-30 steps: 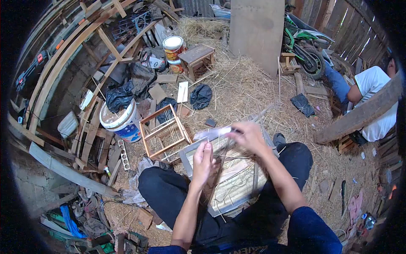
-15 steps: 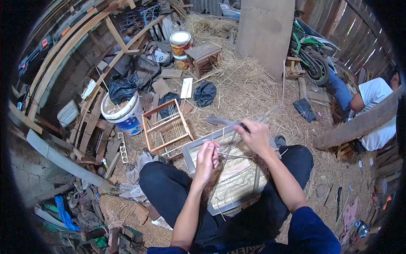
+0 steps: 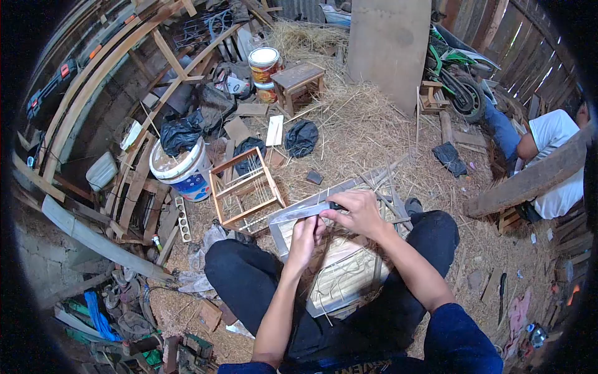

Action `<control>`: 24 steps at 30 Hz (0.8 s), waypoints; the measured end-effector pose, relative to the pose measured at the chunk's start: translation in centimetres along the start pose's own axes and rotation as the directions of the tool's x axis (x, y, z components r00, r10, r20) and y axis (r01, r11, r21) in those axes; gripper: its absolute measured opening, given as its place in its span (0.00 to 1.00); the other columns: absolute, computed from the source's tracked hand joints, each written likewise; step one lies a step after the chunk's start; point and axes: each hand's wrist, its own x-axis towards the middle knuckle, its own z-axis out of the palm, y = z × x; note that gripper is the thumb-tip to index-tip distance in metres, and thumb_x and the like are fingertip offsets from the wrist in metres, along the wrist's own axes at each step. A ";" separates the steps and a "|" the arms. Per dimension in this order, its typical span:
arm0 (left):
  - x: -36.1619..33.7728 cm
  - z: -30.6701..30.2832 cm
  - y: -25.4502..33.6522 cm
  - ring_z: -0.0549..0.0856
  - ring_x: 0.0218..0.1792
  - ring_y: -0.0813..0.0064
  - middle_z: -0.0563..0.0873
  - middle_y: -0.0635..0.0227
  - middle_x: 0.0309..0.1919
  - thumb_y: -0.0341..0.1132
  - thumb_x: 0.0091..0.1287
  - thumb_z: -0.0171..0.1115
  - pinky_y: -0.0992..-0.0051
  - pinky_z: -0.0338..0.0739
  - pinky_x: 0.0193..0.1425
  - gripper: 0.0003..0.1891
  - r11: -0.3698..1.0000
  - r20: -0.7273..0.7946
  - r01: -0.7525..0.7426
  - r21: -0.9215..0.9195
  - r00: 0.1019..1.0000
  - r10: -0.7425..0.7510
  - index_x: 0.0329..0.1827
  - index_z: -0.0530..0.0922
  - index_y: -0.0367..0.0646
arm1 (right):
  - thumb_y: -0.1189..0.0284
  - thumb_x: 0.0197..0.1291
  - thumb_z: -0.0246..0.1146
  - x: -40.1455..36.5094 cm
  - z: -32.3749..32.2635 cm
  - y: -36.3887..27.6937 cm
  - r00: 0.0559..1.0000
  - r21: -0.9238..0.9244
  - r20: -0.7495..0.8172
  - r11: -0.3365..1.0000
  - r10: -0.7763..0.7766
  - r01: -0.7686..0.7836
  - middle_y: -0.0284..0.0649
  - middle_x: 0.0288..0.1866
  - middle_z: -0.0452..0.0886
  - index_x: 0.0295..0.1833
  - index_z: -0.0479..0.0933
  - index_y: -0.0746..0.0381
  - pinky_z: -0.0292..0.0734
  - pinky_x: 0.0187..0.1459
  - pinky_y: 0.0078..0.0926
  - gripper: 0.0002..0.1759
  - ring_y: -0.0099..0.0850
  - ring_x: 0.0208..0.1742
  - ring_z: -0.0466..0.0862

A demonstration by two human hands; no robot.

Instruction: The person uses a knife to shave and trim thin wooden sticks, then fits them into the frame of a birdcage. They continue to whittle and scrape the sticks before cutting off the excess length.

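Lowered since moments earlier, a knife (image 3: 301, 213) grasped by the right hand (image 3: 356, 213) is beside the curled left hand (image 3: 304, 240), its contents unclear, above a wooden board (image 3: 358, 260).

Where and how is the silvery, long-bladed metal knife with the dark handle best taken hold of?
Probably by the dark handle, coming from the person's right, where the right hand holds it. The long silvery metal blade points left, close to the left hand, so that end seems best avoided.
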 end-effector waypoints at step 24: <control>-1.1 0.7 0.4 0.75 0.32 0.76 0.79 0.67 0.31 0.37 0.80 0.49 0.73 0.72 0.41 0.14 0.911 -0.024 -0.070 0.407 0.996 0.088 0.51 0.78 0.34 | 0.52 0.57 0.72 -0.7 -0.2 1.1 0.999 0.053 -0.012 0.998 -0.032 0.033 0.43 0.31 0.86 0.38 0.85 0.59 0.78 0.35 0.37 0.20 0.43 0.32 0.86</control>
